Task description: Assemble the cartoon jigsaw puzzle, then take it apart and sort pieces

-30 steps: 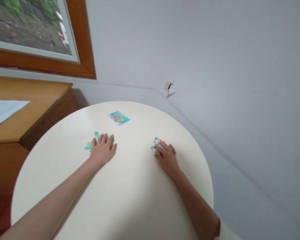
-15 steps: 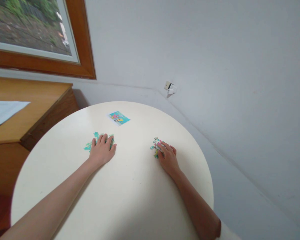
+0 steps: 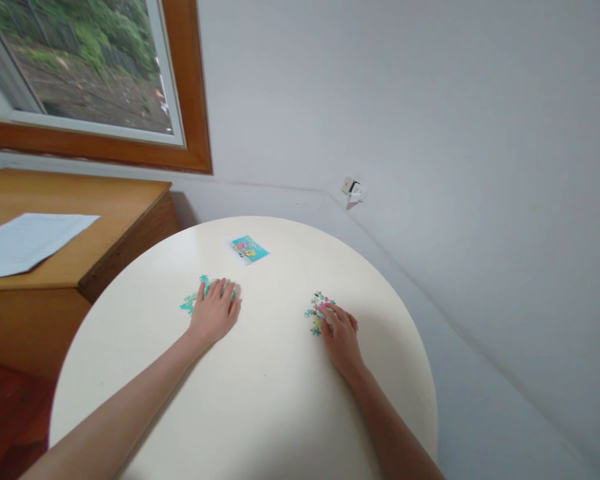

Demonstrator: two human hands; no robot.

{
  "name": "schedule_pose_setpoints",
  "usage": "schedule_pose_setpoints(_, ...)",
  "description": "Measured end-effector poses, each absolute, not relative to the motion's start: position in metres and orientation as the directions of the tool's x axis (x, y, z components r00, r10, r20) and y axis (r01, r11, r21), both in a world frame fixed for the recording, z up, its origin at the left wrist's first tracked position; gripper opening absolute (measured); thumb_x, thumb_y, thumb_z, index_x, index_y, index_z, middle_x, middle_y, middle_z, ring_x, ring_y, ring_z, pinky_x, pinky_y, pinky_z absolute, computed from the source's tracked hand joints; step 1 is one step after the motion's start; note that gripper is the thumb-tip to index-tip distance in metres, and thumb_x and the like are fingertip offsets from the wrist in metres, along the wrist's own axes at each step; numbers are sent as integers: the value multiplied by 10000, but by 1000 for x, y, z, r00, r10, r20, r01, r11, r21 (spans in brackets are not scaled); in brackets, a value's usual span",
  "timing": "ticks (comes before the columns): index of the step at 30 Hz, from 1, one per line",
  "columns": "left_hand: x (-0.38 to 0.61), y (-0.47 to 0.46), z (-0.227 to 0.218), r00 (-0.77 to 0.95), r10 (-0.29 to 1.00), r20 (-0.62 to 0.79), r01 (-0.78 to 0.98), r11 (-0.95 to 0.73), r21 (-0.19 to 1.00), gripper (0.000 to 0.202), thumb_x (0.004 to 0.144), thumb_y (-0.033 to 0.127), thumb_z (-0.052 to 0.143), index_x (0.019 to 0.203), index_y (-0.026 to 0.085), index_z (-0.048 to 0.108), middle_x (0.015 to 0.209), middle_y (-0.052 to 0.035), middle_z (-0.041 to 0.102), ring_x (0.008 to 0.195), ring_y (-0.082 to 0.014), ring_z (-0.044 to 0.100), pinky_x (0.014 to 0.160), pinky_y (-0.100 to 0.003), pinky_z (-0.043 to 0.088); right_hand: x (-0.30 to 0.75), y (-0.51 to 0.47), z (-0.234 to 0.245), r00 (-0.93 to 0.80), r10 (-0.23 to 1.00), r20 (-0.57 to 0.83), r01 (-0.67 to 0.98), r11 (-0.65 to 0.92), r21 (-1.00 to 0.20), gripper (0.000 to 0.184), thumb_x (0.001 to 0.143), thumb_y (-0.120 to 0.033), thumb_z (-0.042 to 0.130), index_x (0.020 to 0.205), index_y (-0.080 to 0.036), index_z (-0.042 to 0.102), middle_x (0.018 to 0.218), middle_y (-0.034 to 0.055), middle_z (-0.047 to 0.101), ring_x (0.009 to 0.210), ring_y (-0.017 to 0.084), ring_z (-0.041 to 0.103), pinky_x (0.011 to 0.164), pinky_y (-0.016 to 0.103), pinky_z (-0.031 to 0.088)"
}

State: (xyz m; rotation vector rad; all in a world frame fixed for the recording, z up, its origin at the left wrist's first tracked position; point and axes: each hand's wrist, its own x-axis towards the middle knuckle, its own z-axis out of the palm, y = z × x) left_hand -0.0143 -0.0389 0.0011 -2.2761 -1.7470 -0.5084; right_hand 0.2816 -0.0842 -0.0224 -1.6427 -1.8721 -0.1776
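Note:
My left hand (image 3: 214, 312) lies open, fingers spread, on top of a cluster of teal and pale green jigsaw puzzle pieces (image 3: 188, 304), some of which stick out at its left and far side. To the right, my right hand (image 3: 342, 333) rests open over a second cluster of puzzle pieces (image 3: 316, 324) coloured pink, yellow, teal and white. The hand covers part of that cluster. Beyond the left hand lies a small picture card (image 3: 250, 249) with a teal background and pink and yellow figures.
Everything rests on a round white table (image 3: 260, 413). A wooden cabinet (image 3: 130, 220) at the left bears a sheet of paper (image 3: 40, 241). Behind stand a white wall with a plugged-in socket (image 3: 353, 189) and a wood-framed window (image 3: 95, 73).
The whole view has shifted, so that everything sits a little lower and further right. Both hands remain on their clusters, with hardly any movement over the table.

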Motion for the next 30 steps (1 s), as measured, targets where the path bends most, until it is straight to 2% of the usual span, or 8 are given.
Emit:
schedule_pose_setpoints(11,-20,-43,-3,323,750,577,905,-423,43,272,894,199,367,1077,160,565,1092,-144,638,1044,-278,584,994,-505,361,283,-81,-31,-45,754,655,900,316,-302,287,855,-170,416,967,-224,676,1051,63,680,1020,201,589,901,367,352)
schedule_pose_setpoints(19,-25,-45,-3,294,699,652,903,-427,51,198,882,133,380,958,169,559,964,-106,650,914,-228,589,910,-419,415,262,-93,-16,-127,702,701,805,485,-341,208,874,-189,443,909,-225,645,988,61,668,978,203,591,896,384,358)
schedule_pose_setpoints(23,-24,-45,-2,286,689,666,915,-403,24,149,879,124,400,858,175,538,855,-80,628,837,-211,570,849,-372,435,252,-102,-3,-150,701,697,739,547,-392,130,871,-196,492,801,-215,599,874,32,654,902,185,597,850,357,351)
schedule_pose_setpoints(30,-23,-44,-3,273,651,708,925,-381,-6,134,854,105,432,784,182,516,742,-55,577,736,-201,539,745,-335,444,247,-107,1,-166,741,650,691,558,-459,141,852,-191,526,712,-206,533,671,-32,605,675,148,565,746,315,333)
